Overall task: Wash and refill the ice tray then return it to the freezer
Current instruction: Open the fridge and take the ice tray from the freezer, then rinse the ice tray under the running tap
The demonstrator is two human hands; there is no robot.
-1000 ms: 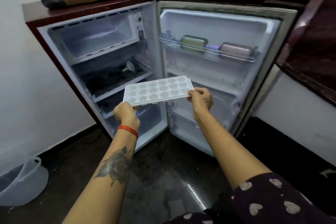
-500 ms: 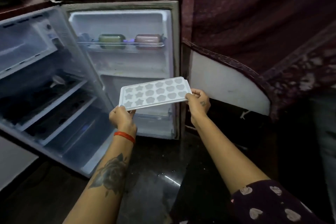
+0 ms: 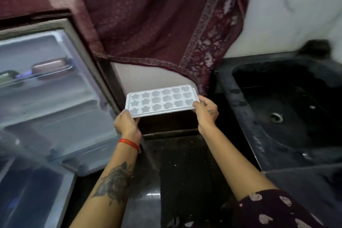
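A white ice tray (image 3: 160,100) with star and heart shaped cells is held level in front of me, in the middle of the view. My left hand (image 3: 126,123) grips its near left corner and my right hand (image 3: 205,110) grips its right end. The open fridge door (image 3: 55,98) stands at the left, with the tray just right of its edge. A black sink (image 3: 288,109) with a drain lies to the right of the tray.
A maroon patterned cloth (image 3: 157,24) hangs behind the tray. The door shelf holds two small containers (image 3: 49,65). Dark glossy floor (image 3: 177,168) lies below my arms. A dark counter edge (image 3: 303,177) borders the sink's near side.
My view and both hands have swung right with the tray, away from the open fridge interior toward the sink, which has come into view. Grip on the tray is unchanged.
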